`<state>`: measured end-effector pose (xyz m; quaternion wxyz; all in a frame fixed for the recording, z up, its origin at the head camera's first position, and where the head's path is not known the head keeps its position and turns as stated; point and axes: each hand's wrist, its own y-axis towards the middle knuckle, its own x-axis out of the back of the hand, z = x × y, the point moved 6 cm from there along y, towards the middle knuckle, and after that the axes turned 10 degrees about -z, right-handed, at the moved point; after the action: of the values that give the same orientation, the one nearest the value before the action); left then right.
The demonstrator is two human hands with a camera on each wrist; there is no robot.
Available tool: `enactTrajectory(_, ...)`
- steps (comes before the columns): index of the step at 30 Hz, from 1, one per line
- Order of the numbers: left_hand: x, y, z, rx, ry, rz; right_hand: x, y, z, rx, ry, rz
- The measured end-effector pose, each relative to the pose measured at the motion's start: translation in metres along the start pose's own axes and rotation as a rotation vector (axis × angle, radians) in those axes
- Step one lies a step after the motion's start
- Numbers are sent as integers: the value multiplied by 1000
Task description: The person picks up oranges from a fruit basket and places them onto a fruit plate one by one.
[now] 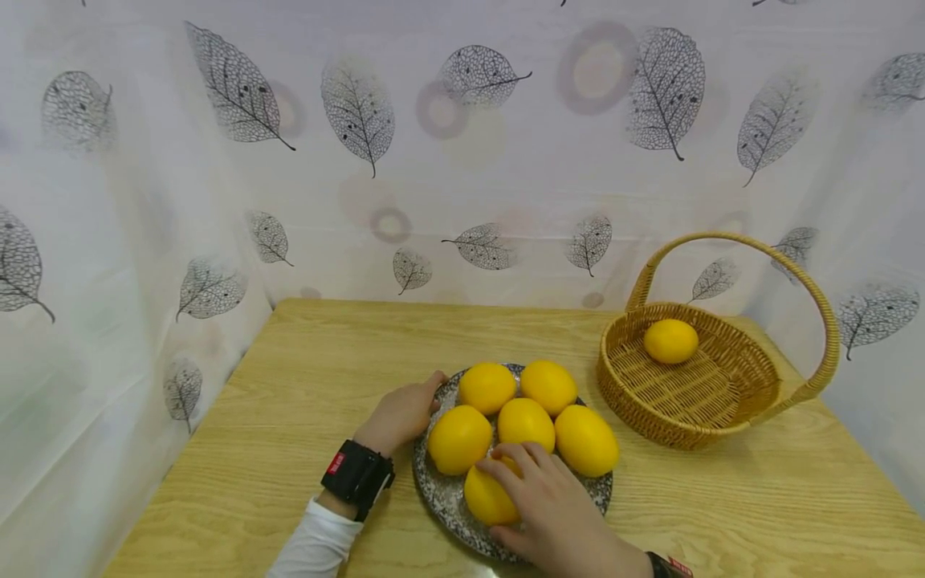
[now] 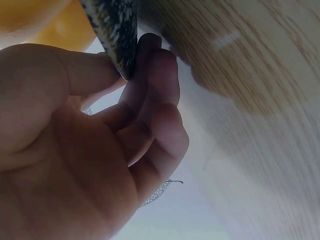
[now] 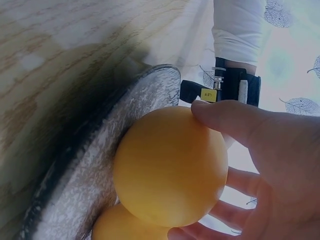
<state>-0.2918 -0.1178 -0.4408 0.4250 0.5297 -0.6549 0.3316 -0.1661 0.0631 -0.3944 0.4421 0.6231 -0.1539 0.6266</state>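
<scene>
A round speckled black-and-white plate (image 1: pixel 444 498) sits on the table, bearing several yellow lemons (image 1: pixel 526 425). At its left rim, my left hand (image 1: pixel 401 413) pinches the edge; in the left wrist view the thumb lies on one side of the rim (image 2: pixel 117 35) and the fingers on the other. My right hand (image 1: pixel 556 510) grips the lemon (image 1: pixel 486 498) nearest me, thumb on one side and fingers round the other. The right wrist view shows this lemon (image 3: pixel 170 167) close up, with another lemon (image 3: pixel 125 225) beside it. Whether it touches the plate cannot be told.
A wicker basket (image 1: pixel 621 393) with a tall arched handle (image 1: pixel 817 297) stands to the right of the plate, with one lemon (image 1: pixel 670 341) inside. The wooden table (image 1: pixel 325 345) meets a leaf-patterned curtain (image 1: pixel 433 193) at the back and sides.
</scene>
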Motion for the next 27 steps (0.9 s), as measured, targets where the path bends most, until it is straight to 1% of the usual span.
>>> enactTrajectory(4, 1, 0, -1, 8, -3, 2, 2, 3, -2, -7, 17, 22)
enactTrajectory(11, -1, 0, 0, 8, -10, 13, 5, 6, -3, -11, 30, 79)
enactTrajectory(16, -1, 1, 1, 4, -3, -1, 10, 12, -4, -16, 12, 85)
enactTrajectory(19, 0, 1, 1, 2, 0, -5, 15, 16, -7, -38, 10, 91)
enactTrajectory(23, 1, 0, 0, 3, 0, -4, 22, 22, -13, -52, 11, 77)
enactTrajectory(27, 1, -1, -1, 0, -5, -4, 28, 27, -18, -34, -16, 33)
